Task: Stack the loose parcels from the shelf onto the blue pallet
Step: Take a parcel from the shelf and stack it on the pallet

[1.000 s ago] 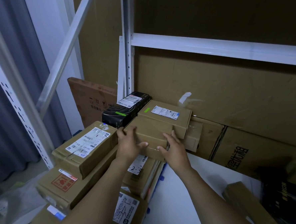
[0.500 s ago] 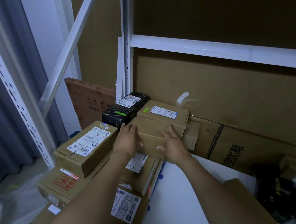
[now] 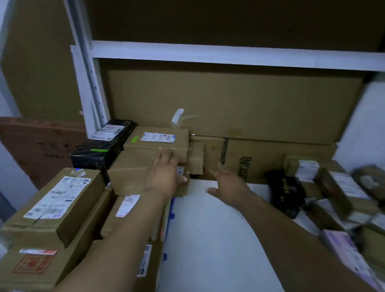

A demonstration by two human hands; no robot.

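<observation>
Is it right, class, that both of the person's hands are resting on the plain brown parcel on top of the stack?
Not quite. Only the left hand rests on the plain brown parcel on top of the stack; the right hand is off it, open above the white shelf surface. The head view shows this.

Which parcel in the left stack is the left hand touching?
The plain brown box at the stack's right edge, under the left hand. Unlike the black box and the labelled box behind, its top shows no label.
</observation>
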